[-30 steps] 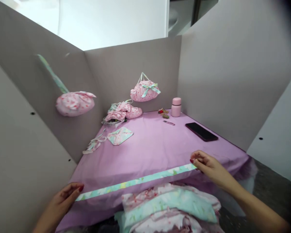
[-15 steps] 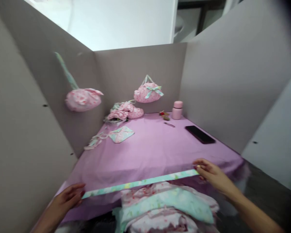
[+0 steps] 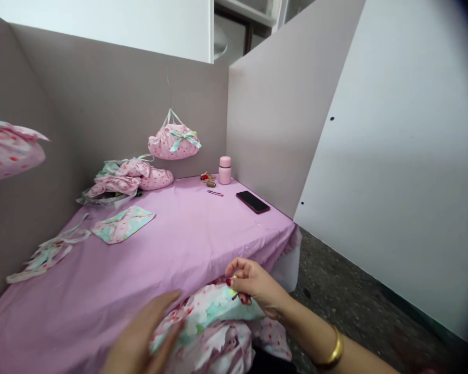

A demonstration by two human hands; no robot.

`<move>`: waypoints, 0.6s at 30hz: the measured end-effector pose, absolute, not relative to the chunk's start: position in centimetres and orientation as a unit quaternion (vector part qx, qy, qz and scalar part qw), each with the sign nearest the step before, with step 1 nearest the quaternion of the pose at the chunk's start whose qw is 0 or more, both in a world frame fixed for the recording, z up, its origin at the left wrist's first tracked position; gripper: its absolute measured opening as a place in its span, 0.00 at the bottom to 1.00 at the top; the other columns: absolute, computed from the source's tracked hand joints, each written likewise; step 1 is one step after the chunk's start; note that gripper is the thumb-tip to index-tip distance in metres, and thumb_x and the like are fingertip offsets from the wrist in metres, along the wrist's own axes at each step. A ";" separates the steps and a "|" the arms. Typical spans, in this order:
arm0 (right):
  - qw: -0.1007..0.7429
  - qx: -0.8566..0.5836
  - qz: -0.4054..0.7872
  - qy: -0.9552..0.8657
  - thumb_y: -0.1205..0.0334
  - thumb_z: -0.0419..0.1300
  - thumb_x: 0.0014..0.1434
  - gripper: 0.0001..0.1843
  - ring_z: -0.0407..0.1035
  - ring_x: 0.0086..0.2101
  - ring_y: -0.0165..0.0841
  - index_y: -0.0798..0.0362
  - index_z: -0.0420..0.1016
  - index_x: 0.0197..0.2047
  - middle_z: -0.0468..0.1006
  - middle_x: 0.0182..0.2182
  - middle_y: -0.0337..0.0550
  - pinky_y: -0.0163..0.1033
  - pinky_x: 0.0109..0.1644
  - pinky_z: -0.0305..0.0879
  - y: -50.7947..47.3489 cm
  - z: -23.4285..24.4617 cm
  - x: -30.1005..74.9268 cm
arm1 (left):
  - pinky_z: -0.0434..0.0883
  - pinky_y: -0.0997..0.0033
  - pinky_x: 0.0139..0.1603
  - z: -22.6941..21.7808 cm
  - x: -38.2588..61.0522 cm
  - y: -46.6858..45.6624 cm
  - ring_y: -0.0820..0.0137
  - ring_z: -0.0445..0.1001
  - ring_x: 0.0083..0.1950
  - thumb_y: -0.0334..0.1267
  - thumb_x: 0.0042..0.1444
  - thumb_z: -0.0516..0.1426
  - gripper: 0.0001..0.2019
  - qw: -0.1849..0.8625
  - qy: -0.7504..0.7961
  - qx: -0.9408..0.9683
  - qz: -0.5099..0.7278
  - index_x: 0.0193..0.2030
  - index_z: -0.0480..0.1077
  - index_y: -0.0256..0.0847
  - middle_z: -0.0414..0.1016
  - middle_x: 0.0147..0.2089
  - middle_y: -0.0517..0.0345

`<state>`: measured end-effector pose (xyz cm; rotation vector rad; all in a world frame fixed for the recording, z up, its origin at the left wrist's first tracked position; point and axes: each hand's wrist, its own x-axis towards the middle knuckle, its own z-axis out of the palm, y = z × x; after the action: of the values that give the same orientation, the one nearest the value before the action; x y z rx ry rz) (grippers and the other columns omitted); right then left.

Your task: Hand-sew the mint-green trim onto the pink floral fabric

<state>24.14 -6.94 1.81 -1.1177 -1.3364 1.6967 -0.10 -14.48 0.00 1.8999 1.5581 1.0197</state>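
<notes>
Seemingly the sewing is only partway along. At the near edge of the pink-covered surface (image 3: pixel 203 234), a fabric bundle (image 3: pixel 206 324) of pink and mint floral cloth lies in the person's lap as loose, folded cloth, not made up into anything. The right hand (image 3: pixel 255 284) has thumb and fingertips pinched shut on the bundle's mint edge. The left hand (image 3: pixel 140 337) is blurred, but it looks open, with fingers stretched flat over the bundle's near left side.

Finished work shows farther off. A hanging pouch (image 3: pixel 174 141) with a mint bow is up on the far panel, and a pile of pouches (image 3: pixel 128 176) sits at the far left. A flat mint piece (image 3: pixel 122 224) and some strips (image 3: pixel 47 253) lie unassembled along the left. A phone (image 3: pixel 252 201) and a pink bottle (image 3: pixel 224 170) sit untouched at the far right.
</notes>
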 end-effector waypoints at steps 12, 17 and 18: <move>0.420 -0.342 0.684 -0.489 0.47 0.58 0.55 0.20 0.56 0.16 0.20 0.58 0.66 0.35 0.69 0.20 0.35 0.26 0.19 0.49 -9.3 1.2 24.3 | 0.59 0.80 0.18 0.6 8.7 -12.4 0.80 0.61 0.15 0.53 0.45 0.61 0.18 0.668 0.436 0.447 0.405 0.26 0.68 0.37 0.71 0.20 0.63; 0.423 -0.328 0.666 -0.520 0.53 0.66 0.48 0.18 0.59 0.23 0.22 0.57 0.69 0.36 0.68 0.23 0.34 0.27 0.26 0.53 -10.4 1.1 23.9 | 0.61 0.79 0.19 2.0 8.9 -13.2 0.78 0.65 0.17 0.57 0.45 0.60 0.22 0.664 0.427 0.472 0.393 0.25 0.70 0.36 0.73 0.20 0.60; 0.428 -0.326 0.656 -0.529 0.53 0.66 0.49 0.17 0.59 0.24 0.23 0.57 0.69 0.35 0.67 0.23 0.34 0.27 0.27 0.53 -10.5 1.0 23.9 | 0.62 0.79 0.20 2.3 9.0 -13.4 0.77 0.66 0.17 0.57 0.46 0.59 0.22 0.657 0.428 0.487 0.385 0.25 0.71 0.36 0.73 0.20 0.60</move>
<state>23.88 -10.51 0.99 -0.8143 -1.3211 1.6396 8.99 -13.36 2.30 1.1032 0.9700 0.8721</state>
